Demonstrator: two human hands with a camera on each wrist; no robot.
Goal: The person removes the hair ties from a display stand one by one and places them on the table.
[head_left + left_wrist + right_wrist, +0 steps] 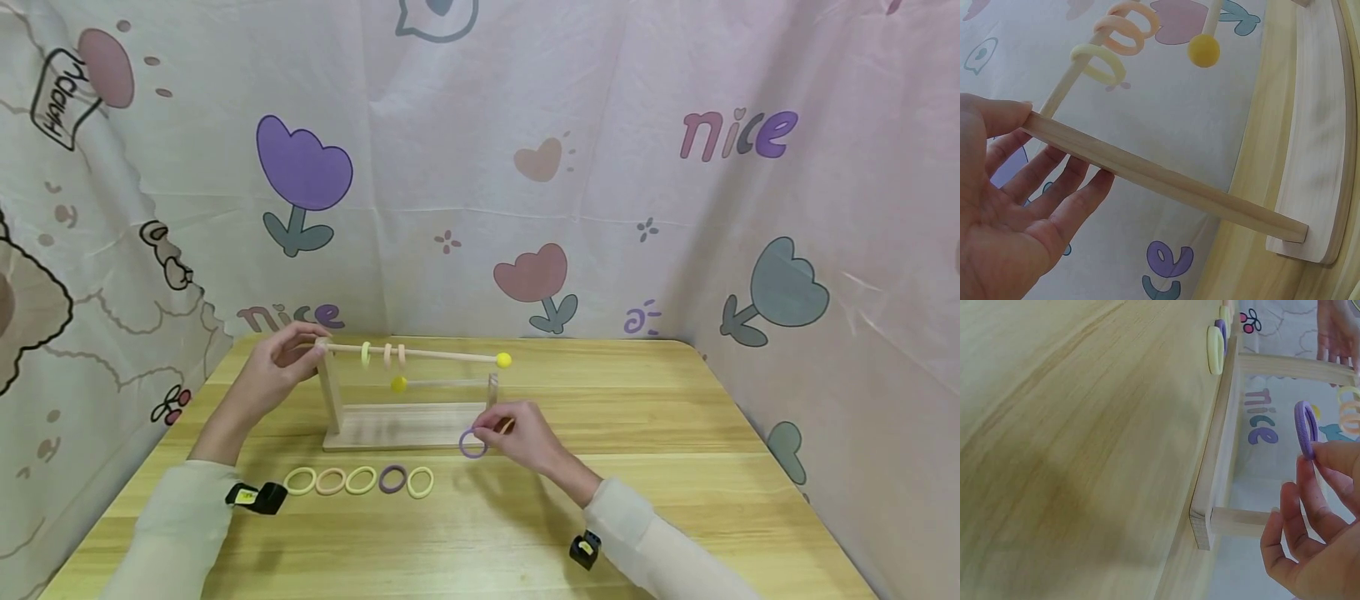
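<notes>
My left hand (272, 367) grips the top of the left post (1166, 184) of a wooden rack, thumb on one side and fingers on the other. From that post runs an upper rod (453, 357) with a yellow ball (503, 360) at its end. One light green hair tie (365, 356) and two peach hair ties (1124, 45) hang on the rod. Near the rack's right end, my right hand (525, 437) pinches a purple hair tie (1302, 428) between thumb and index finger, in front of the base (405, 427) and off the rods.
In front of the rack lies a row of several hair ties, pale yellow, peach and one purple (381, 479). A lower rod with a yellow ball (399, 384) extends left from the shorter right post (492, 390). Behind the wooden table (600, 400) hangs a printed cloth (450, 125).
</notes>
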